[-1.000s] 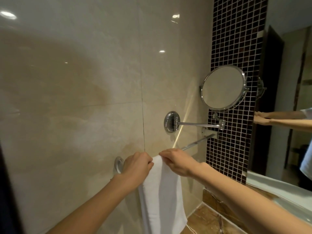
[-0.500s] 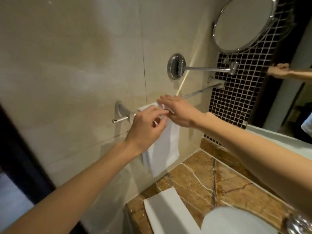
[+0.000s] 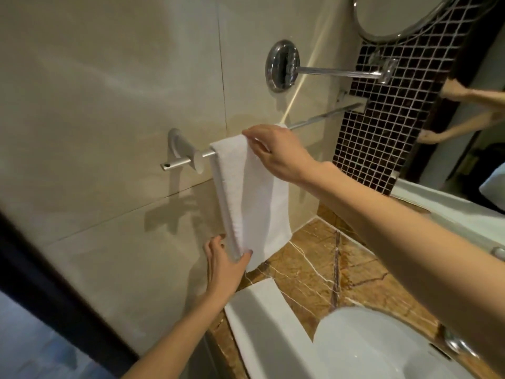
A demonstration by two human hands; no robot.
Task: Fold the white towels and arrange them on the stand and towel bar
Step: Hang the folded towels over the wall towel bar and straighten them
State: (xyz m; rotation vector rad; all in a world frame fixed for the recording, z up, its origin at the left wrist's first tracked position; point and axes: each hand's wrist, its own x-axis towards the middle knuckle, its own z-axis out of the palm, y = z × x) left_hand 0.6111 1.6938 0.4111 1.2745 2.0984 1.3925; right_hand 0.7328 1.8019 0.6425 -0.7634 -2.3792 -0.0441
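Note:
A folded white towel (image 3: 254,198) hangs over the chrome towel bar (image 3: 322,119) fixed to the beige tiled wall, near the bar's left bracket (image 3: 180,151). My right hand (image 3: 276,151) rests on the top of the towel where it bends over the bar, fingers pressing the fold. My left hand (image 3: 224,266) is at the towel's lower left corner, thumb in front and fingers behind, pinching the hanging edge. Another folded white towel (image 3: 262,324) lies flat on the counter below.
A round chrome mirror (image 3: 396,15) on a swing arm (image 3: 336,72) juts out above the bar. The brown marble counter (image 3: 314,269) holds a white basin (image 3: 382,348). Dark mosaic tiles (image 3: 382,127) and a wall mirror lie to the right.
My left hand has dropped from the bar to the towel's bottom corner. My right hand stays on top of the towel. The view has tilted down towards the counter.

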